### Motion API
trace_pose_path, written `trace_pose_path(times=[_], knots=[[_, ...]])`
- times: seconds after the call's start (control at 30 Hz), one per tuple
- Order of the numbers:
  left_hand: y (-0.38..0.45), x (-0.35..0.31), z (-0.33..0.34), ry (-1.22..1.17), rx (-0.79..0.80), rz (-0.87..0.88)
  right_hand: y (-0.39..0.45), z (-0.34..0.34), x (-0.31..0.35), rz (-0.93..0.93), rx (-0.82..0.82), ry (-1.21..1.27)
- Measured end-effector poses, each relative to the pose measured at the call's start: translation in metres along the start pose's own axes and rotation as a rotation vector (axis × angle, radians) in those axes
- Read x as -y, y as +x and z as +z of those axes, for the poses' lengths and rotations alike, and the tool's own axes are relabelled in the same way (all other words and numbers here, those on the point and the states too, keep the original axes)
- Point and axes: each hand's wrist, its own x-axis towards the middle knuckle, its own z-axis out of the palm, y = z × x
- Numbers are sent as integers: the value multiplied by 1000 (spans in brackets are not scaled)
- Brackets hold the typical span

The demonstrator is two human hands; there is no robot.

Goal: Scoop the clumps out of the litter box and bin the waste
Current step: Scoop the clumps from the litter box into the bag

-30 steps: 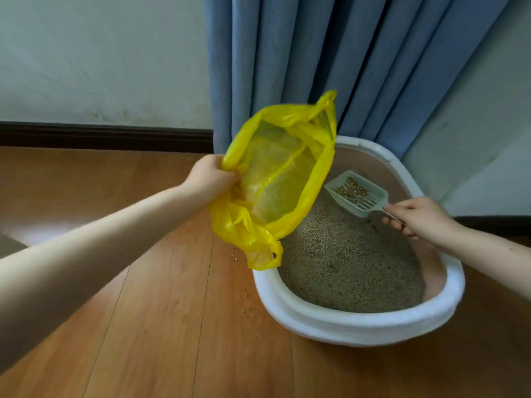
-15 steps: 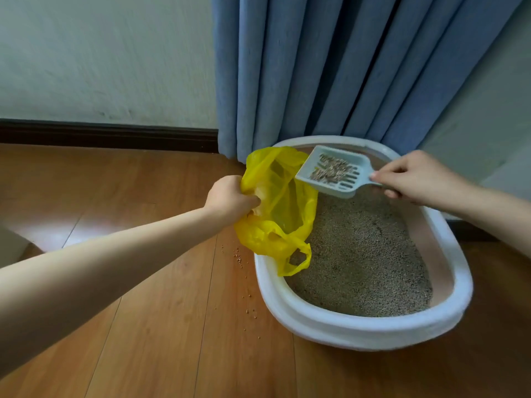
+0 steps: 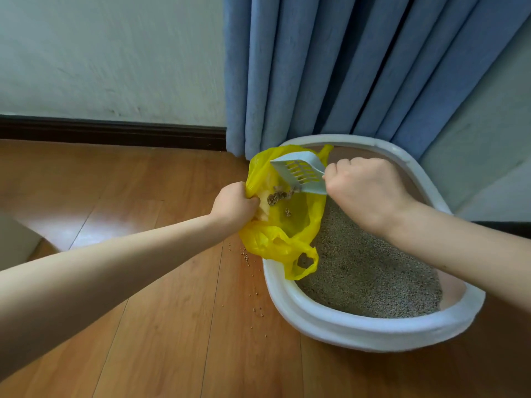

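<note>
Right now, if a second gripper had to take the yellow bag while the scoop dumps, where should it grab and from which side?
Best bet: the loose handle loop hanging at the yellow bag bottom, approached from the near side. The left hand already bunches the left rim, and the scoop, held by the right hand, is tipped over the mouth, so those sides are blocked. The loop droops free over the litter box rim.

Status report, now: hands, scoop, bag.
Left hand grips yellow bag. Right hand tips scoop over it; clumps dropping in. Nothing obstructing.
</note>
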Motion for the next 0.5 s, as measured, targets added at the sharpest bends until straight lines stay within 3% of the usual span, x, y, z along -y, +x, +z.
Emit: trace_pose_path(times=[0.1,0.2,0.27,0.43,0.5], knots=[[0,3,1,1,11,-12,-5,3,0,0,-168,-42],[1,4,2,2,28,-7,-9,5,-7,-3,-172,-3],[1,6,2,7,34,0,-12,8,-15,28,-160,155],[4,11,3,2,28,10,-19,22,-48,379,131,746],[4,13,0,0,14,25,-28,34,-63,489,176,831]])
